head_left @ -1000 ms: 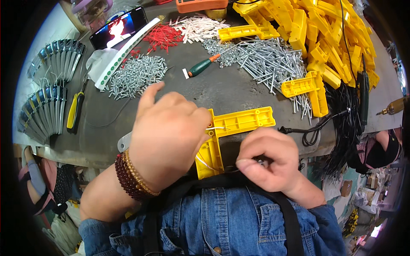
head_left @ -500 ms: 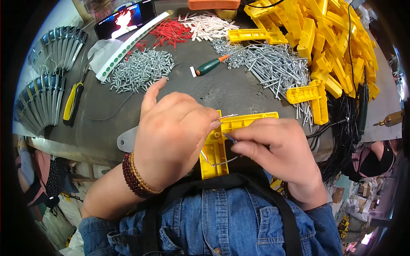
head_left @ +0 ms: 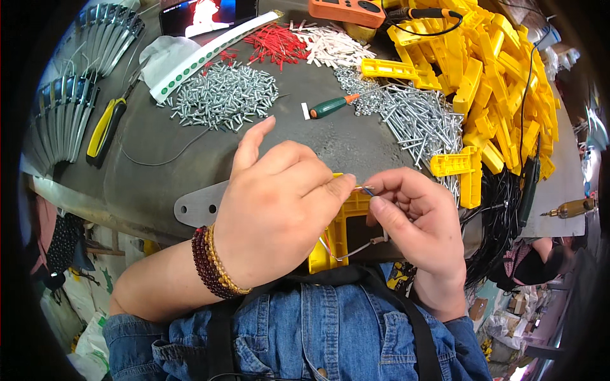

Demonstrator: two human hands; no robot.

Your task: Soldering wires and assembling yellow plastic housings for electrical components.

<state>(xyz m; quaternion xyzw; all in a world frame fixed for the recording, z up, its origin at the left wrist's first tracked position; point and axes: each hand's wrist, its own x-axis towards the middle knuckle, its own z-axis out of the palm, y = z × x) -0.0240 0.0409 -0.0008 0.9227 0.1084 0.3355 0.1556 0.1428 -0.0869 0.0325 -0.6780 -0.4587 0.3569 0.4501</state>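
Observation:
My left hand [head_left: 279, 209] pinches thin wires between thumb and forefinger, with its little finger stretched out. Bare wire ends [head_left: 362, 188] stick out from that pinch and meet the fingertips of my right hand [head_left: 419, 219]. My right hand is closed on a blue-grey wire [head_left: 368, 191], whose tip lies against the bare ends. Under both hands sits a yellow plastic housing [head_left: 341, 238], partly hidden by my left hand. A thin grey cable [head_left: 359, 249] loops below my fingers beside the housing. A flat metal plate with holes [head_left: 194, 206] lies left of my left hand.
Silver screws [head_left: 225, 95], red sleeves [head_left: 277, 44], white pieces [head_left: 330, 44] and long bolts [head_left: 419, 120] lie in heaps. Between them rests a green-handled screwdriver [head_left: 329, 108]. Yellow housings [head_left: 495, 82] pile up at right, above black cables [head_left: 499, 209]. Yellow-black pliers [head_left: 107, 132] lie left.
My right hand has come up and brought its blue-grey wire against the bare ends at my left fingertips. The whole view has shifted slightly.

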